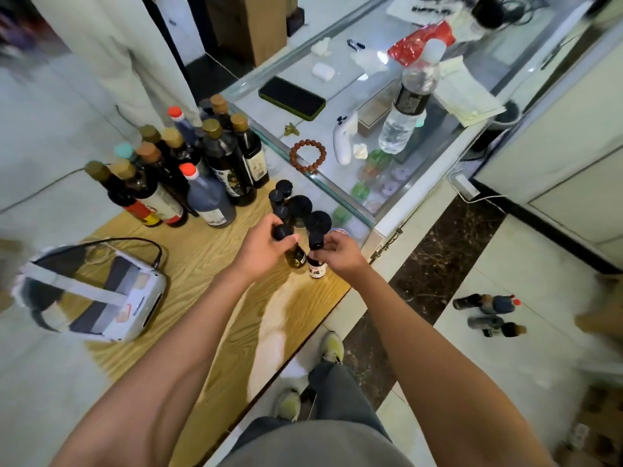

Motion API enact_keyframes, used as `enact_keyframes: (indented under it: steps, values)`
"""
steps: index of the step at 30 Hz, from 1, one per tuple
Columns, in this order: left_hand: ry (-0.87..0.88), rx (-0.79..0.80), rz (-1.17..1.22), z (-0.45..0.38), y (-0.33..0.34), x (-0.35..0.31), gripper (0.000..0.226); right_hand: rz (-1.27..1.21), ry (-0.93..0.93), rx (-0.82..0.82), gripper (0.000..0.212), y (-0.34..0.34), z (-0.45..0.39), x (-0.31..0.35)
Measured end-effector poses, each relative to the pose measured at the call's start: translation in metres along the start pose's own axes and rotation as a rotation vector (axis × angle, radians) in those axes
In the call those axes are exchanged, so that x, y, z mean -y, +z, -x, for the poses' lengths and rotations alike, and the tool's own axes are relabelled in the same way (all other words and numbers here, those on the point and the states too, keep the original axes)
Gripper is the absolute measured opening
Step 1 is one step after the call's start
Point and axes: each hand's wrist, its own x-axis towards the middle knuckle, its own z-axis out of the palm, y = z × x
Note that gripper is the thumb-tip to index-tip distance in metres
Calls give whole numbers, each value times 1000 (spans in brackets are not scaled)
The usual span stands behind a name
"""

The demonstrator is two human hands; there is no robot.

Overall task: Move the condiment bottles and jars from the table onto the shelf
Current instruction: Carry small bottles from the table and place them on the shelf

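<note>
Both arms reach forward over the wooden table (202,264). The left hand (266,251) is wrapped tight around the neck of a small dark bottle (294,254) with a black cap and greenish label, and the right hand (338,256) is pinching the black-capped neck of a second small bottle (316,266) with a white and red label. The two bottles stand side by side near the table's right edge, bases hard to judge against the wood. Just behind them sits a huddle of black-lidded jars and little bottles (298,207), close together. Over to the left lies a white and grey headset (97,294) with a cable. Farther back on the table stands a dense cluster of tall dark sauce bottles (188,170), gold, red and teal caps. Beyond, to the right, a glass counter (387,210) carries a phone (291,97), a bead bracelet (307,156) and a clear water bottle (409,102). Down on the floor at right, a few more bottles (488,313).
</note>
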Motion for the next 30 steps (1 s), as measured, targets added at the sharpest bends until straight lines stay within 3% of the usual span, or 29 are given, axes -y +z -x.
enact_keyframes:
  steps: [5,10,22,30]
  values:
    - [51,-101,15,33,-12,-23,32,-106,-87,-43,30,2,52,17]
    - [192,-199,-114,72,-8,-47,46,-102,-212,-209,29,7,115,25]
    - [480,35,-48,158,76,-137,56,-171,-256,-599,27,-63,276,-4]
    - [756,226,-91,259,175,-239,45,-199,-294,-842,25,-146,415,-38]
